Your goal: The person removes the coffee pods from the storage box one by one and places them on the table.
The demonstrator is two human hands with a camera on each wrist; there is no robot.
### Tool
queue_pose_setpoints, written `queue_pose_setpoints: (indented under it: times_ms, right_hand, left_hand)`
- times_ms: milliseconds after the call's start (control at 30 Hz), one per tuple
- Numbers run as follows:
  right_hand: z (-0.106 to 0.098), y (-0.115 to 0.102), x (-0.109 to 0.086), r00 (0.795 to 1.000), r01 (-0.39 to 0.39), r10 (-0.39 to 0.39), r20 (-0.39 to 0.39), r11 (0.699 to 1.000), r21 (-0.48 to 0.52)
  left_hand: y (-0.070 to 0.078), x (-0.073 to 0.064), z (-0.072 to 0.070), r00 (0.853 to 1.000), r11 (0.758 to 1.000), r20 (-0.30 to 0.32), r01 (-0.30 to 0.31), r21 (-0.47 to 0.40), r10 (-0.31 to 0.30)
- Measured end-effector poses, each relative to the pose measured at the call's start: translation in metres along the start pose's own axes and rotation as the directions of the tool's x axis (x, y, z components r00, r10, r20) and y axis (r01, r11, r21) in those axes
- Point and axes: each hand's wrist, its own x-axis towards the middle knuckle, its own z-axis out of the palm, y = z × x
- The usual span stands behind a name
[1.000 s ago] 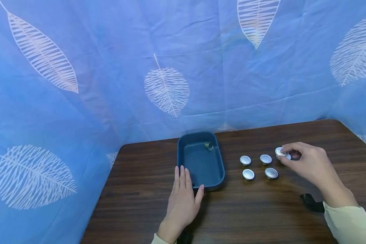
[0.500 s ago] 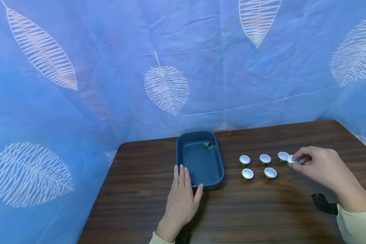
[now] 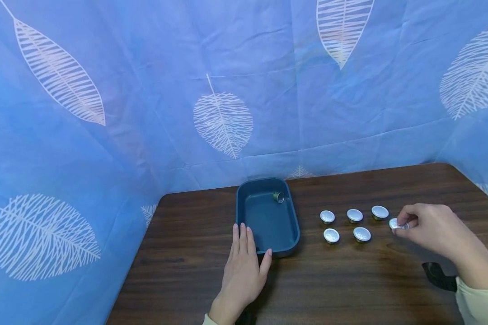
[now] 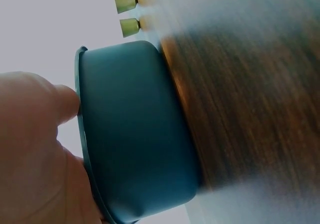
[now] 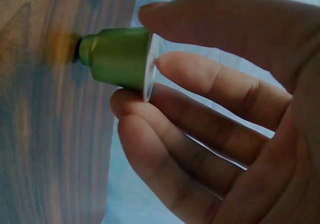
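Note:
My right hand [image 3: 439,228] pinches a green coffee capsule [image 5: 120,58] by its silver foil rim, between thumb and fingers. The capsule's narrow end points down, right at the table, in the right wrist view. Several more capsules [image 3: 362,234] stand foil up in two rows to its left. My left hand [image 3: 244,273] rests with straight fingers on the near left corner of a dark blue tray [image 3: 268,249], its thumb [image 4: 67,103] at the rim. One capsule [image 3: 279,197] lies on its side in the tray's far right part.
The dark wooden table [image 3: 179,271] has its back edge against a blue cloth [image 3: 154,113] with white leaf prints. A black strap [image 3: 439,276] hangs by my right wrist. Green capsules [image 4: 131,27] show beyond the tray in the left wrist view.
My right hand has moved right and toward me with the capsule, away from the one at the end of the back row. The left hand stays on the tray.

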Motion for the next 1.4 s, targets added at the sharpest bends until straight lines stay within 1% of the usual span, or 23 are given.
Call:
queue_pose_setpoints:
  times_ms: [167, 233, 400, 567, 667, 800, 1000, 1133, 1400]
  right_hand:
    - [0.004, 0.002, 0.001, 1.0, 0.025, -0.025, 0.007, 1.0, -0.003]
    - [0.006, 0.002, 0.001, 1.0, 0.029, -0.029, 0.005, 1.0, -0.004]
    - [0.01, 0.001, 0.001, 0.999, 0.035, -0.035, 0.032, 0.999, 0.005]
    - [0.018, -0.003, 0.002, 0.998, 0.053, -0.053, 0.036, 0.999, -0.003]
    - [0.02, -0.004, 0.003, 0.997, 0.061, -0.06, 0.047, 0.998, -0.025]
    - [0.023, -0.004, 0.004, 0.996, 0.053, -0.051, 0.068, 0.998, -0.037]
    - [0.025, -0.003, 0.005, 0.996, 0.06, -0.058, 0.069, 0.998, -0.028]
    - [0.025, -0.005, 0.005, 0.996, 0.058, -0.056, 0.073, 0.998, -0.018]
    - [0.026, -0.005, 0.005, 0.997, 0.049, -0.046, 0.07, 0.998, -0.031]
  left_hand:
    - [-0.001, 0.0, 0.001, 1.0, 1.0, 0.001, -0.005, -0.003, 0.005]
    - [-0.001, -0.001, 0.002, 1.0, 1.0, -0.014, -0.015, -0.003, 0.015]
    - [-0.002, -0.001, 0.002, 0.999, 1.0, -0.037, -0.03, -0.004, 0.03]
    - [-0.001, -0.001, 0.003, 1.0, 1.0, -0.021, -0.014, -0.011, 0.013]
    - [-0.001, -0.001, 0.003, 1.0, 1.0, -0.018, -0.011, -0.013, 0.011]
    - [-0.001, -0.001, 0.002, 1.0, 1.0, -0.019, -0.017, -0.009, 0.017]
    - [-0.001, 0.0, 0.001, 1.0, 1.0, 0.006, -0.008, 0.008, 0.008]
    - [-0.001, 0.0, 0.0, 1.0, 1.0, 0.016, 0.0, 0.002, 0.0]
    - [-0.001, 0.0, 0.001, 1.0, 1.0, -0.002, -0.007, -0.007, 0.007]
